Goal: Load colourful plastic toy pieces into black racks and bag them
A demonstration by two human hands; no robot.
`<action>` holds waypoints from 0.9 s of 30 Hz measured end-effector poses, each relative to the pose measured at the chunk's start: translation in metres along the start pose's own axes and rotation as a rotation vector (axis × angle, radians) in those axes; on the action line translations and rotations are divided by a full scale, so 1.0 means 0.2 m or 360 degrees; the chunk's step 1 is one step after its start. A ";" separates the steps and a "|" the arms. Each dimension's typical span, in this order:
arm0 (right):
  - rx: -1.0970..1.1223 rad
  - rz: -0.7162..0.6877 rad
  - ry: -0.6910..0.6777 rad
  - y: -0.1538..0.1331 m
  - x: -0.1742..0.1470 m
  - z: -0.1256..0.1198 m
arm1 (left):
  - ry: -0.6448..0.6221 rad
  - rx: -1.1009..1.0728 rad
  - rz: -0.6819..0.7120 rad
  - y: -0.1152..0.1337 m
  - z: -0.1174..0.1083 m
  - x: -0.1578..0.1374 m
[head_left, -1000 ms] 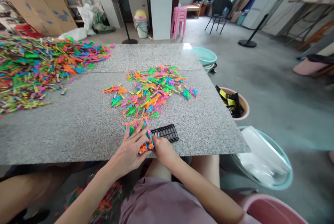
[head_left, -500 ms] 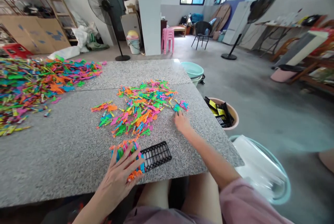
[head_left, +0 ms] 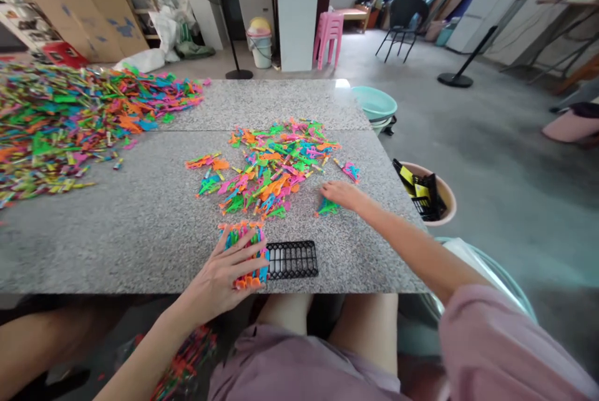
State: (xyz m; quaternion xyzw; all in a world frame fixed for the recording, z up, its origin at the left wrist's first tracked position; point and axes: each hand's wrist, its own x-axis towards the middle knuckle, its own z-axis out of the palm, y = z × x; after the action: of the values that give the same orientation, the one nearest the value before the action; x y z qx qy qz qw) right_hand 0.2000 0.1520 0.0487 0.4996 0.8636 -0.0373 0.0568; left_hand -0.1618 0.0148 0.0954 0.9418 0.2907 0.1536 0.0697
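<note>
My left hand [head_left: 230, 267] lies with fingers spread over a tight row of bright plastic pieces [head_left: 243, 226], pink, green, blue and orange. The row covers the left part of a black plastic grid rack [head_left: 294, 259], whose right part shows bare openings. My right hand [head_left: 340, 194] is closed, palm down, on green and blue plastic pieces [head_left: 329, 206]; its fingertips are partly hidden. To its left spreads a loose pile of similar pieces [head_left: 276, 170]. A pink and blue piece [head_left: 350, 170] lies just beyond that hand.
A bigger heap of coloured pieces [head_left: 70, 120] covers the table's far left. Right of the speckled table [head_left: 154, 226] stand a turquoise basin [head_left: 374, 101] and a pink basin [head_left: 444, 201] with black racks. Another person's leg [head_left: 51, 338] shows at lower left.
My right hand has drawn the green and blue pieces nearer, away from the pink and blue piece. My left hand stays on the row. The view has tilted down and turned slightly left.
</note>
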 end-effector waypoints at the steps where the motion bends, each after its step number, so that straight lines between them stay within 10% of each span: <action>1: 0.0043 0.0045 0.0042 -0.01 -0.02 0.01 | 0.0003 -0.0008 -0.0012 0.01 0.00 0.00; 8: 0.1478 0.0335 0.0336 -0.64 -0.21 0.13 | 0.0056 -0.0009 -0.0029 0.01 0.01 0.01; 12: 0.1585 0.0345 0.0413 -0.95 -0.14 0.16 | 0.0058 -0.0006 0.0020 0.00 0.00 0.01; 27: 0.1289 0.0122 0.0238 -0.91 -0.02 0.14 | 0.0179 -0.0027 -0.0008 0.01 0.04 -0.01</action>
State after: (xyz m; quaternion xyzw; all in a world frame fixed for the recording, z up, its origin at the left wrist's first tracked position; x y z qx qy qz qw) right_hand 0.0449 0.0547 0.0218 0.5147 0.7616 -0.3356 -0.2060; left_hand -0.1589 0.0119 0.0874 0.9304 0.2951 0.2084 0.0615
